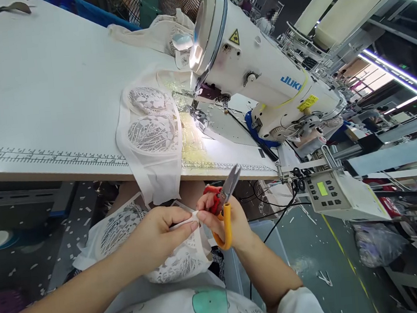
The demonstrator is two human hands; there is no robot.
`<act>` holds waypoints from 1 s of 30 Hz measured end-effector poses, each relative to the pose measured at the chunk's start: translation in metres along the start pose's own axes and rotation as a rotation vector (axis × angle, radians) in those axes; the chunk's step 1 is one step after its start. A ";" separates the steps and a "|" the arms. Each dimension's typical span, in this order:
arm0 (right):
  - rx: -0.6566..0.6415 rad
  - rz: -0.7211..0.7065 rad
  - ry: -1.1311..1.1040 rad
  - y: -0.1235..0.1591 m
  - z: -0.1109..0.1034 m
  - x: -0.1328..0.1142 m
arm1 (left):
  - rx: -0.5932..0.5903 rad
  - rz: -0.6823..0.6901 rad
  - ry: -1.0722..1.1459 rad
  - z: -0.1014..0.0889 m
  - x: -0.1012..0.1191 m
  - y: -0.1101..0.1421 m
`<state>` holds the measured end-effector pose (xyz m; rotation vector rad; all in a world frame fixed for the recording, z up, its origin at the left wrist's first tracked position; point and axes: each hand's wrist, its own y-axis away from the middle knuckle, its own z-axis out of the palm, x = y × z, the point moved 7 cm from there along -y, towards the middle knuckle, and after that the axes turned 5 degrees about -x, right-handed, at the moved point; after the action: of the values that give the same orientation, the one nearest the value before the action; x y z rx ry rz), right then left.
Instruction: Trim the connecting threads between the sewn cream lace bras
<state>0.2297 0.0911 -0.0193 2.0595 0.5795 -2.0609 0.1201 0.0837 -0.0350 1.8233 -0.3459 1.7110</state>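
My left hand pinches the narrow edge of a white lace bra between thumb and fingers. The bra hangs over my lap, partly hidden behind my forearm. Close beside it, my right hand is closed around a pair of scissors with one red and one orange handle loop. The blades point up and away from the fabric. My right thumb and fingertip meet the same bit of edge that the left hand pinches. A second white lace bra lies on the table, draped over its front edge.
A white sewing machine stands on the white table, which has a ruler printed along its front edge. More white garments lie behind, near a fan. A control box sits at right; scraps litter the floor.
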 end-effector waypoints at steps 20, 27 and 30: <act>-0.556 0.311 0.790 0.040 -0.001 0.039 | -0.128 -0.256 0.124 -0.017 -0.031 -0.006; -0.519 0.304 0.725 0.040 0.003 0.040 | -0.145 -0.243 0.167 -0.017 -0.031 -0.006; -0.510 0.270 0.684 0.040 0.007 0.037 | -0.154 -0.229 0.160 -0.018 -0.029 -0.005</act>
<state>0.2378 0.0577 -0.0619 2.3020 0.7635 -0.9027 0.1051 0.0919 -0.0651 1.5414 -0.1880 1.6116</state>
